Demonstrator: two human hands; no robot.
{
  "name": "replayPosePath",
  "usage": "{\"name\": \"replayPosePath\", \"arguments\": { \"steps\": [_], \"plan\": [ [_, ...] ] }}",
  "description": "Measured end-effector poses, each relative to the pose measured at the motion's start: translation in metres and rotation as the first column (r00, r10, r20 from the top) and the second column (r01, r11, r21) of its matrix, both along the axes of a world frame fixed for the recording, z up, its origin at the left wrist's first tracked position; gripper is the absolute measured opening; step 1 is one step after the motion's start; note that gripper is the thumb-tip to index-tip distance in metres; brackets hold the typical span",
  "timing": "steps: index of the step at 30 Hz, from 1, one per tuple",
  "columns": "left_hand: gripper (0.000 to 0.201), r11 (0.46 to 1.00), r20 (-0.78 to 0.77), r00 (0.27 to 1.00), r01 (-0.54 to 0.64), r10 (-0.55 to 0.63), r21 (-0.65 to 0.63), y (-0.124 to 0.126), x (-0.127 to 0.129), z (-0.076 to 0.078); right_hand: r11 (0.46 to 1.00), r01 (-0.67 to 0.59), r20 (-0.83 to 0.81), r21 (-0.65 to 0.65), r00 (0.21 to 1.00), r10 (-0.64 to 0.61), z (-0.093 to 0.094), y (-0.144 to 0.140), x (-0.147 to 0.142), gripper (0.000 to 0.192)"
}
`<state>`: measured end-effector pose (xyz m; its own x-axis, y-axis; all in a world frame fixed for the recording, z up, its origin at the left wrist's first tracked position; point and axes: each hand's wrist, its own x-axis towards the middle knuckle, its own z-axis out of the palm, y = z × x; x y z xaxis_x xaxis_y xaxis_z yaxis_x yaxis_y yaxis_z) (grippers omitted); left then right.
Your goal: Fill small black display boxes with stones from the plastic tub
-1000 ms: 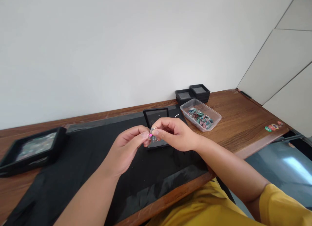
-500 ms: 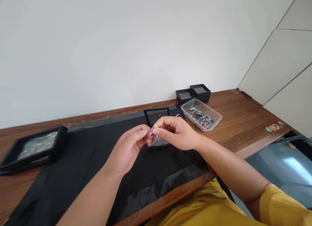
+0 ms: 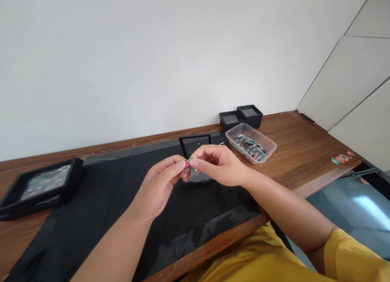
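Over the black mat, my left hand (image 3: 161, 180) pinches a tiny bright pink piece (image 3: 187, 165) between thumb and forefinger. My right hand (image 3: 221, 164) meets it fingertip to fingertip and is closed on a small greyish piece (image 3: 190, 160) touching the pink one. Both are too small to name, and the fingers partly cover them. Just behind and below my hands lies a black frame-like tray (image 3: 195, 138), with shiny clear bits (image 3: 195, 172) showing beneath my fingers.
A clear plastic tub (image 3: 268, 146) of small colourful pieces stands to the right. Black trays (image 3: 250, 111) are stacked behind it by the wall. Another black tray (image 3: 74, 168) holds shiny packets at left. The black mat (image 3: 115, 201) covers the wooden table (image 3: 289, 132).
My left thumb has moved slightly over the pink piece, so less of it shows. Both hands otherwise stay in nearly the same place.
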<state>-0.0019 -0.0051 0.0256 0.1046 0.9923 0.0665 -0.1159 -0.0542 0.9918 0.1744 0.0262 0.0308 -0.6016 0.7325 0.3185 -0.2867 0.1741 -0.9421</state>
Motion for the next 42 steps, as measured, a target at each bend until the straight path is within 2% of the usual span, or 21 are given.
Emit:
{"name": "replayPosePath", "arguments": {
  "steps": [7,18,36,42],
  "plan": [
    [0.034,1.000,0.023,1.000,-0.002,0.003,-0.013,0.0003,0.0017,0.0013,0.999,-0.036,0.000,-0.009,0.999,0.036,-0.0002,-0.0012,0.0005,0.040],
    [0.028,0.974,0.084,0.978,0.201,-0.193,-0.101,0.0003,-0.0034,0.0017,0.998,-0.060,0.030,0.032,0.998,0.059,-0.0031,-0.0027,0.0004,0.044],
    [0.026,0.969,0.104,0.970,0.229,-0.219,-0.094,-0.0004,-0.0061,0.0019,0.995,-0.096,-0.007,0.007,0.995,0.096,-0.0051,-0.0027,0.0013,0.035],
    [0.030,0.979,0.113,0.977,0.192,-0.183,-0.070,-0.0005,-0.0040,0.0016,0.993,-0.100,-0.031,-0.066,0.995,0.098,-0.0041,-0.0025,-0.0004,0.040]
  ]
}}
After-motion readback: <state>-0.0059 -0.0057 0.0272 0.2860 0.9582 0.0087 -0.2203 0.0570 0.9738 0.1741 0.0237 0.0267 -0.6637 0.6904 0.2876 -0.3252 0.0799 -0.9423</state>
